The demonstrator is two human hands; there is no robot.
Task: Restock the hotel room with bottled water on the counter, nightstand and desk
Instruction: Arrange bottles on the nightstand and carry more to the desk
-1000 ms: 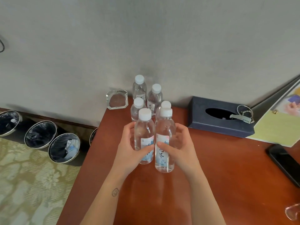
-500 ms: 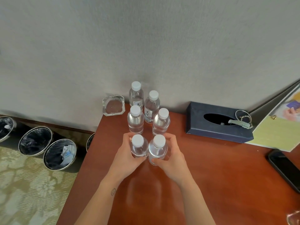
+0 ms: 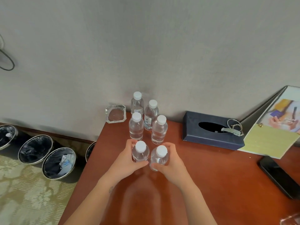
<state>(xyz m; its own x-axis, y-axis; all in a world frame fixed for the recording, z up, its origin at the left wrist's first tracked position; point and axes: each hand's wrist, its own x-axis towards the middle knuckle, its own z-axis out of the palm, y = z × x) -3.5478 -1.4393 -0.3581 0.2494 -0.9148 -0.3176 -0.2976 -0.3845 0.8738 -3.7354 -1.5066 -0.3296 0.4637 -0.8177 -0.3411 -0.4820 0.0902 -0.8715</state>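
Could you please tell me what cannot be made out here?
Head view:
- Lower sides of two clear plastic water bottles: covered by left hand and right hand.
- Label print on the rear bottle: too small.
- Clear glass object: cut by the bottom-right corner.
- Black flat device: cut by right edge.
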